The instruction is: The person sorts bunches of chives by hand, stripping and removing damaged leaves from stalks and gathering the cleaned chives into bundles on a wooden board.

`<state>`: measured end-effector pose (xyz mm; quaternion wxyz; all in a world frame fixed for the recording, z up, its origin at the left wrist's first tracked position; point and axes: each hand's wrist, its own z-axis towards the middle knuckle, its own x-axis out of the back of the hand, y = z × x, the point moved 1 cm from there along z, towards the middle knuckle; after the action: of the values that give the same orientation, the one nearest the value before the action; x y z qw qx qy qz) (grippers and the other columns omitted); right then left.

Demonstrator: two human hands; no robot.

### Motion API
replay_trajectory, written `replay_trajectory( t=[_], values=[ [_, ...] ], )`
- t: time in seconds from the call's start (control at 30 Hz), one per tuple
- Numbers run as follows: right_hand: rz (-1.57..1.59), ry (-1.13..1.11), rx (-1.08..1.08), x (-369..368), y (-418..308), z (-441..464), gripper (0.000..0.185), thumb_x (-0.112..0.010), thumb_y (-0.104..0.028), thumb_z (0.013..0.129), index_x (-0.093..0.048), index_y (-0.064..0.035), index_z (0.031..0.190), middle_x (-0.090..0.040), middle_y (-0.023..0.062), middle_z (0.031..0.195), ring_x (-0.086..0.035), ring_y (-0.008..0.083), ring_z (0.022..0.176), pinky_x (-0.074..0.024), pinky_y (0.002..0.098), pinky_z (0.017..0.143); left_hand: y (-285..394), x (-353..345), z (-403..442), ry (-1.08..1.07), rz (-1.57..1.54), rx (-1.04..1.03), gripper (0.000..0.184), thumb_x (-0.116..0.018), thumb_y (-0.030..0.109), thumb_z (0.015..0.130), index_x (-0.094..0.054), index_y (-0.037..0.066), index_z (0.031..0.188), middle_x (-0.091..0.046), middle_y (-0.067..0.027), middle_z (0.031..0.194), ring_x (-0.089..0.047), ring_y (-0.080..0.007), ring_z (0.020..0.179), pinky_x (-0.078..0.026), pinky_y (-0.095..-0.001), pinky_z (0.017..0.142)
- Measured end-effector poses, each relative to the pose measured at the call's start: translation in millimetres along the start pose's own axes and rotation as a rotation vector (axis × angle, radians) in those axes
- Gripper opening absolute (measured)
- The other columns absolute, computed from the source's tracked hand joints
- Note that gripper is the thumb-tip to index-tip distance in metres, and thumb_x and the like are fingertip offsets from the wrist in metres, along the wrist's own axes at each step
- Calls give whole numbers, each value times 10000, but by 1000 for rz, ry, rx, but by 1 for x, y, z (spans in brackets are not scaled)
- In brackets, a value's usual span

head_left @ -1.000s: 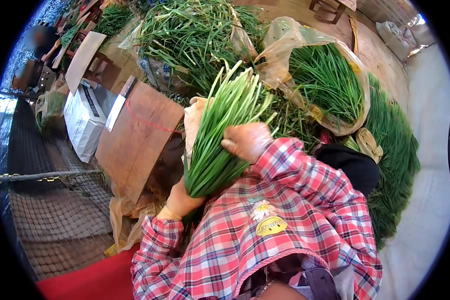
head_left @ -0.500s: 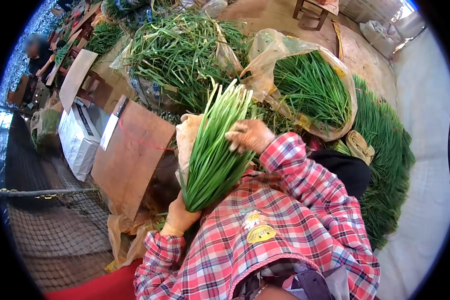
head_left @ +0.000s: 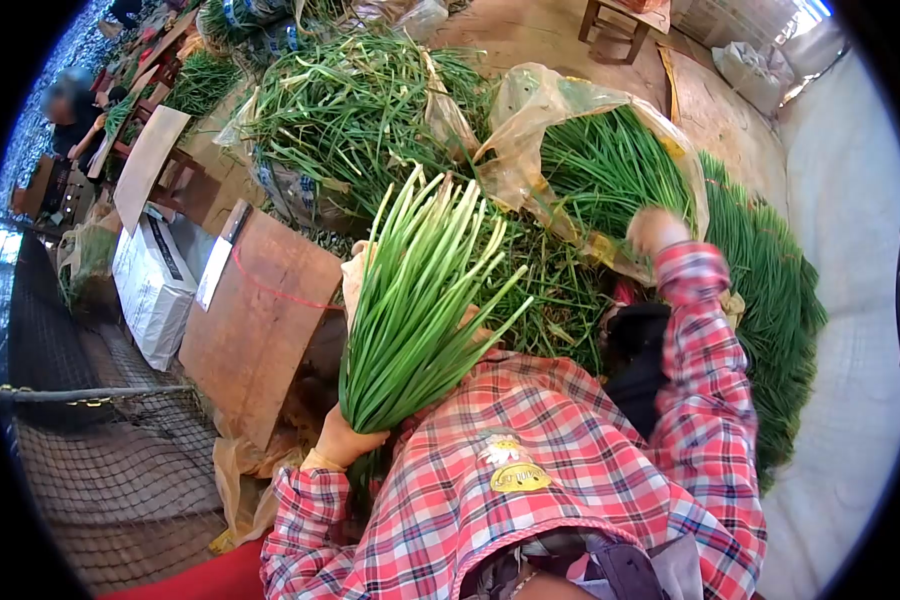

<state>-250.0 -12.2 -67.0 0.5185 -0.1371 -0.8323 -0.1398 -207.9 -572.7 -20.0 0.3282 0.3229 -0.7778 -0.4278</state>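
Note:
My left hand point(head_left: 348, 440) is closed around the leafy lower end of a bunch of garlic chives point(head_left: 405, 320). Its pale stem ends fan out and point away from me. Some stalks splay out to the right. My right hand point(head_left: 658, 232) is blurred, at the near edge of a clear plastic bag point(head_left: 530, 125) full of more green chives point(head_left: 620, 165); its fingers cannot be made out. Loose trimmings point(head_left: 545, 285) lie between the bunch and the bag.
A wooden board point(head_left: 260, 310) with a knife point(head_left: 220, 258) on it stands to the left, beside a white box point(head_left: 153, 290). A large heap of greens point(head_left: 360, 110) lies ahead. Chive bundles point(head_left: 770, 290) line the right side. Another person point(head_left: 70, 125) sits far left.
My right hand has left the bunch and moved right to the bag of chives. Several stalks of the bunch now spread outward, while my left hand keeps its hold.

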Motion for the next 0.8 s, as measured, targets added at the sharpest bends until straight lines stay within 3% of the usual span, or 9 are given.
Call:
replay_trajectory(
  t=[0.1,0.17,0.23,0.37,0.5,0.57,0.63,0.77,0.8],
  values=[
    [226,31,59,47,-84,-61,184,-566,-232,825,-670,-141,948,-643,65,960,-592,248,904,-455,370,840,1,-2,3,-4,-54,44,522,-733,121,622,-547,-12,1092,-634,-85,984,-579,-159,904,-448,-287,808],
    [566,359,499,66,-120,-65,300,-482,-365,885,-653,-149,1004,-627,91,1001,-585,242,921,-425,407,893,9,-6,2,37,138,-30,514,-730,130,631,-550,-8,1092,-637,-97,984,-586,-165,901,-453,-287,800],
    [421,617,841,75,-165,-61,359,-445,-401,895,-644,-128,1018,-631,103,973,-574,267,943,-385,419,929,10,-6,1,68,174,-91,520,-728,150,644,-542,11,1110,-642,-135,963,-621,-212,878,-473,-301,771],
    [52,31,775,77,-197,-58,491,-536,-496,803,-631,-84,1051,-630,151,967,-582,308,942,-402,409,883,29,-5,-6,196,411,-140,510,-701,152,683,-524,53,1151,-630,-185,923,-630,-311,870,-500,-337,720],
    [579,-344,705,75,-179,-69,361,-634,-312,792,-625,-86,1074,-640,115,1009,-587,278,972,-430,360,877,64,16,-5,261,585,-279,589,-709,113,656,-509,87,1209,-629,-179,880,-627,-330,810,-505,-360,657],
    [1115,-349,722,49,-172,-63,373,-646,-293,793,-607,-87,1100,-634,122,1017,-584,280,954,-437,351,874,93,29,3,261,912,-363,621,-703,118,643,-502,112,1230,-607,-159,778,-613,-332,723,-485,-393,597],
    [607,169,772,-5,-171,-30,338,-622,-226,819,-585,-82,1122,-631,97,1045,-590,232,952,-471,321,838,110,32,14,253,1060,-426,647,-686,105,637,-485,128,1252,-584,-144,744,-594,-328,682,-467,-401,571],
    [361,-201,27,42,-141,-42,331,-442,-332,907,-618,-58,960,-633,112,868,-617,260,772,-503,387,732,96,39,18,191,1319,-471,745,-638,41,608,-427,159,1313,-536,-105,703,-550,-307,612,-436,-399,533],
    [233,71,104,27,-115,-37,351,-449,-349,906,-625,-45,897,-634,106,867,-619,246,770,-500,387,719,85,42,17,187,1316,-472,745,-638,41,608,-427,159,1313,-536,-105,703,-550,-307,612,-436,-399,533]
  ],
)
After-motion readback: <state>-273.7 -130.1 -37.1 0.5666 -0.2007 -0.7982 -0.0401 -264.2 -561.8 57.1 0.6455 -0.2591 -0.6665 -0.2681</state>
